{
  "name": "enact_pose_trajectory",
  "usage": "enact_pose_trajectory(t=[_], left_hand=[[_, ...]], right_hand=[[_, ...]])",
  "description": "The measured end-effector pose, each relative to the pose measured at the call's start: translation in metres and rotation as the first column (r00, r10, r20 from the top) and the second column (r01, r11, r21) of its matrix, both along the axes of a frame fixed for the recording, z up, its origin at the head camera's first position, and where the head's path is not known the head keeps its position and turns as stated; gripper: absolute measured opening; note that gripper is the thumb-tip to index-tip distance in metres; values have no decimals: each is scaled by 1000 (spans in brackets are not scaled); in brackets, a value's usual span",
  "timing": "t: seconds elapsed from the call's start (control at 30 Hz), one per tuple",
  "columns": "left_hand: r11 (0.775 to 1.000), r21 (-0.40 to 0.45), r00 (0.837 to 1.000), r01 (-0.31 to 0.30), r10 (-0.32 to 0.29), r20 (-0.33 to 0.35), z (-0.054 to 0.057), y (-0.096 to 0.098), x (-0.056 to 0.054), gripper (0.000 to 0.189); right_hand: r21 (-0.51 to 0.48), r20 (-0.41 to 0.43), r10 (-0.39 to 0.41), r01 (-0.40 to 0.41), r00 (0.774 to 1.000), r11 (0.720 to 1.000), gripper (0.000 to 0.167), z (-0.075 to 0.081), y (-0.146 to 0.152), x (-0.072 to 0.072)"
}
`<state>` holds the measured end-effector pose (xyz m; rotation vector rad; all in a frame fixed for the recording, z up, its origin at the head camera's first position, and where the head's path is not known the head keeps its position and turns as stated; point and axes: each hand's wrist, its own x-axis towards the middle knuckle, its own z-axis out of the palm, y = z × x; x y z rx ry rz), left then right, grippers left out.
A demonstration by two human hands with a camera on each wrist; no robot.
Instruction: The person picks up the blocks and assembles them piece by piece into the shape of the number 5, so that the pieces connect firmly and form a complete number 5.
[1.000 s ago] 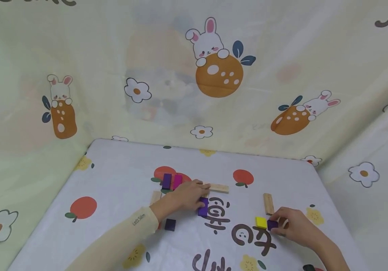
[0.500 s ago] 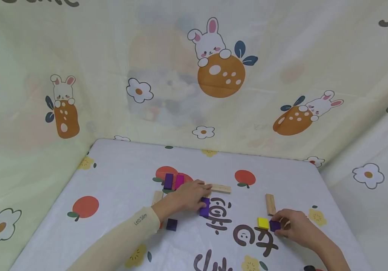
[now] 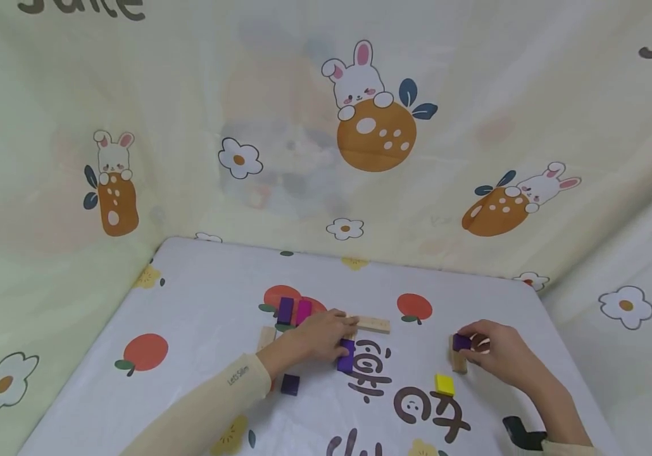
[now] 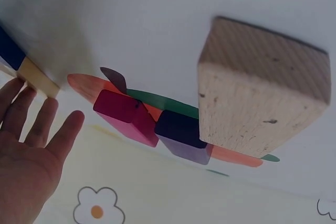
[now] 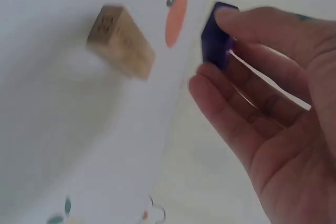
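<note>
In the head view my right hand (image 3: 502, 351) pinches a small dark purple block (image 3: 462, 342) between thumb and fingers, held up off the table. Behind and below it in that view is a wooden block (image 3: 459, 364); the right wrist view shows the two apart. A yellow block (image 3: 444, 384) lies nearer me. My left hand (image 3: 321, 334) reaches across the table with its fingers extended. Its thumb is at a purple block (image 3: 346, 362), and its fingertips touch a wooden block (image 4: 39, 77), seen in the left wrist view.
Purple (image 3: 285, 311) and pink (image 3: 304, 311) blocks stand side by side left of my left hand. A wooden block (image 4: 262, 103) looms close in the left wrist view. Another wooden block (image 3: 374, 325) lies beyond my fingers; a dark block (image 3: 290, 384) sits near my forearm.
My right hand has lifted the dark purple block from beside the yellow block and carried it away from me, toward the wooden block. My left hand keeps its place.
</note>
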<state>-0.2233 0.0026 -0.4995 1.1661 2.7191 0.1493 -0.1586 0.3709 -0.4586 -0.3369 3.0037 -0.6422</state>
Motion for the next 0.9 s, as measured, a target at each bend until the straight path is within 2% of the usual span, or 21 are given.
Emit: enact_pose_trajectory(t=[0.2, 0.43, 0.63, 0.9], left_hand=[[1000, -17, 1000, -3, 3, -1, -4, 0, 1, 58], [1000, -13, 1000, -8, 8, 0, -3, 0, 0, 58], [1000, -5, 1000, -19, 19, 19, 1, 0, 2, 58], [1000, 0, 999, -30, 30, 21, 3, -1, 4, 58]], right_hand=[[-3, 58, -27, 27, 998, 1000, 37, -10, -23, -25], [49, 72, 9, -13, 997, 999, 34, -28, -50, -52], [53, 72, 43, -47, 996, 997, 35, -42, -68, -62], [31, 86, 84, -87, 993, 996, 29, -44, -89, -68]])
